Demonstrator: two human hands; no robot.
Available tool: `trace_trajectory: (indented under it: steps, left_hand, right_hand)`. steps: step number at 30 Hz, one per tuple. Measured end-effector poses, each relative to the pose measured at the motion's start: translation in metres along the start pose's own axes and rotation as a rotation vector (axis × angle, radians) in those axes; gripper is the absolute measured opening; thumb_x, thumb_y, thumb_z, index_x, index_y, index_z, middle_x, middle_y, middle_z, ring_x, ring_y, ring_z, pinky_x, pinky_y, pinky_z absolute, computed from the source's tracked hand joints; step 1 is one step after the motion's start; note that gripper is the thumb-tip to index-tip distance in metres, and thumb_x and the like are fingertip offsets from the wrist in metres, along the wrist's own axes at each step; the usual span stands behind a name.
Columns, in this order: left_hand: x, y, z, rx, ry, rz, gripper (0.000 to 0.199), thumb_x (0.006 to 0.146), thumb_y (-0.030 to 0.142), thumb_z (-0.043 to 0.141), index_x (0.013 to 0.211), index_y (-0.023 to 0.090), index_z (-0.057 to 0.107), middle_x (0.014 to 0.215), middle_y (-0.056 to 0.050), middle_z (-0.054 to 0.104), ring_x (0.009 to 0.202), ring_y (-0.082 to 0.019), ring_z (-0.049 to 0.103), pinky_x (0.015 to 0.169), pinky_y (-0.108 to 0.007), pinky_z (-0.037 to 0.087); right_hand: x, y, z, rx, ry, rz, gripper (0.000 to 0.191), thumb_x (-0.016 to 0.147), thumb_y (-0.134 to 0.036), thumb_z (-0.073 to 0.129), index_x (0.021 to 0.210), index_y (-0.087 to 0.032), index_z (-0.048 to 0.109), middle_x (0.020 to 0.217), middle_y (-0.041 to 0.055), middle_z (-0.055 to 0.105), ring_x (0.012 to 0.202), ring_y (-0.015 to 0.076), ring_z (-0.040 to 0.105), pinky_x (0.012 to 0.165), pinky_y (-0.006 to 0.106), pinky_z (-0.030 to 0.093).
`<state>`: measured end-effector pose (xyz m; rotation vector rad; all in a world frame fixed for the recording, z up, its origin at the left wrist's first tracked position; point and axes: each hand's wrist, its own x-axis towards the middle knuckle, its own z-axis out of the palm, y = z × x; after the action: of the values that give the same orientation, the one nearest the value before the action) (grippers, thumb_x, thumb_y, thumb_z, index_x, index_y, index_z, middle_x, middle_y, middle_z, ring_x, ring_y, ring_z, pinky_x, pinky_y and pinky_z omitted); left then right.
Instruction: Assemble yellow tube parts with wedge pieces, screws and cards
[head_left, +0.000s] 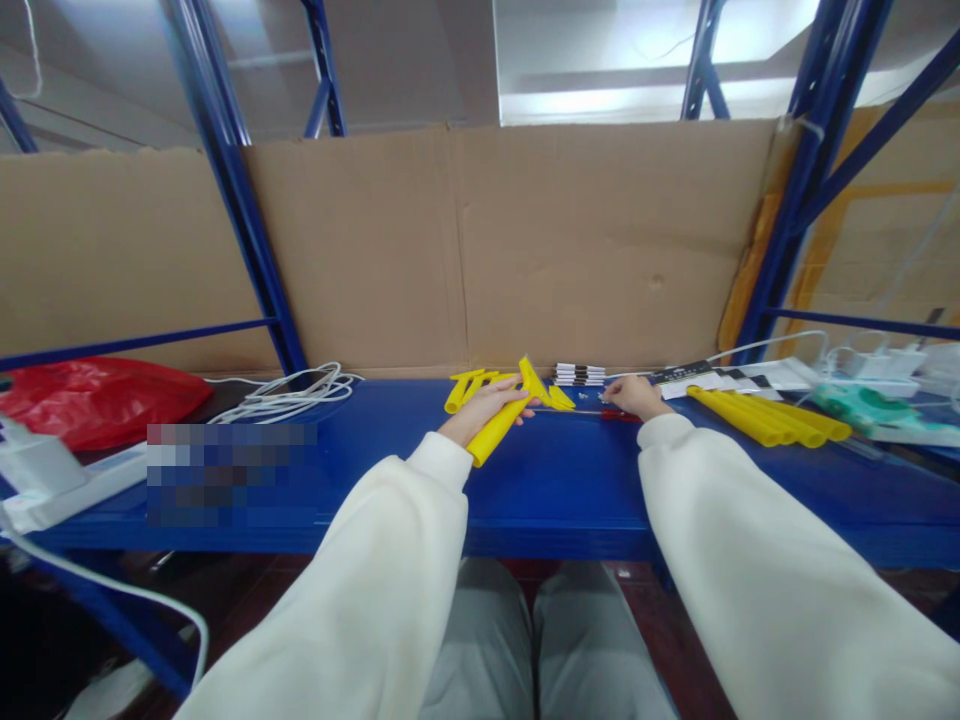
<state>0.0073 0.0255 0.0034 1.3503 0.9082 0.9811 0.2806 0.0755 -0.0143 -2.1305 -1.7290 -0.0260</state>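
My left hand [491, 408] is wrapped round a yellow T-shaped tool [496, 432], a thick tube handle with a crosswise head at its far end. The tool is tilted, its tube end towards me. Over the shelf top to the right, my right hand [636, 396] has its fingertips pressed together near some tiny metal pieces [583, 396]. Whatever they pinch, if anything, is too small to make out. Beneath that hand lies a screwdriver [619, 415] with a red handle, its thin shaft pointing left.
Several yellow T-shaped pieces [466, 390] lie behind my left hand. Small black-and-white boxes [580, 374] are stacked by the cardboard wall [525, 250]. Yellow tubes [769, 418] rest at right. White cable [300, 392], a red bag [97, 400] and a power strip [75, 495] occupy the left.
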Motion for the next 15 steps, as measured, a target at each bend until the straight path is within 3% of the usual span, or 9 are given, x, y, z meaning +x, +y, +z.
trace_trajectory:
  steps: [9,15]
  left_hand:
    - [0.0015,-0.0043,0.0039,0.003,-0.021,-0.043,0.073,0.089,0.010,0.060,0.155,0.015,0.031,0.112,-0.018,0.073,0.066,-0.014,0.070,0.055,-0.021,0.053]
    - [-0.0013,-0.0051,0.0088,-0.007,-0.031,-0.056,0.073,0.088,0.010,0.059,0.155,0.016,0.031,0.117,-0.019,0.071,0.071,-0.017,0.074,0.053,-0.020,0.055]
  right_hand:
    - [0.0054,0.0019,0.0042,-0.027,-0.003,-0.009,0.015,0.080,-0.027,0.064,0.083,-0.027,0.079,0.095,0.0067,0.075,0.106,0.0280,0.065,0.094,0.044,0.046]
    - [0.0050,-0.0004,0.0031,-0.050,-0.036,-0.011,0.017,0.082,-0.026,0.064,0.089,-0.025,0.079,0.101,0.0086,0.075,0.108,0.0278,0.065,0.095,0.042,0.046]
